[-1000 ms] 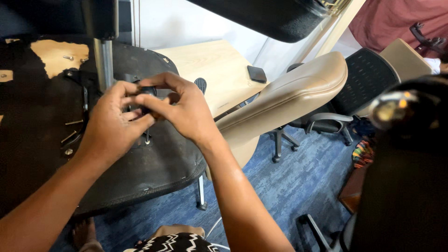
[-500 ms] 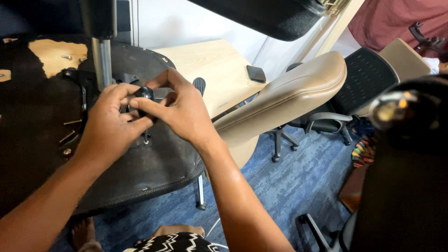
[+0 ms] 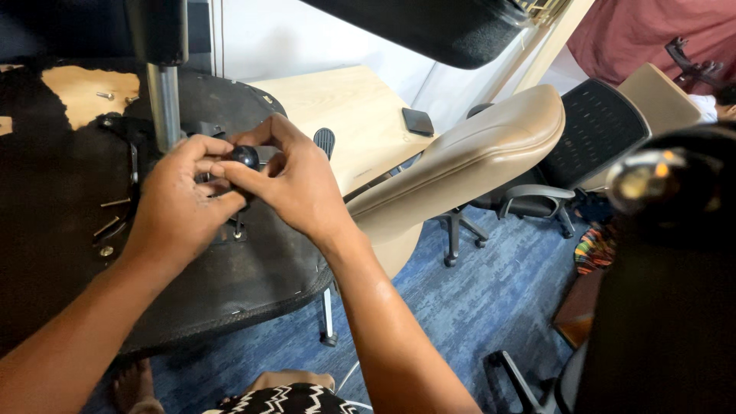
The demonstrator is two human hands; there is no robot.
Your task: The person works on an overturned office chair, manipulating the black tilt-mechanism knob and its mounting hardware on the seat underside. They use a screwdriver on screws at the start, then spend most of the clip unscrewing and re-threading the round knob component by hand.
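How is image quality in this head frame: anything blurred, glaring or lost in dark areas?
Head view: both hands, left hand and right hand, and the small black knob between them are sharp and evenly lit. The dark object close to the lens at right is out of focus, with a glaring highlight. The black seat underside keeps little detail.

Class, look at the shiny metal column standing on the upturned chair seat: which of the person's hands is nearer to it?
Left. The left hand lies just beside the metal column, below its base; the right hand sits farther right, beyond the black knob.
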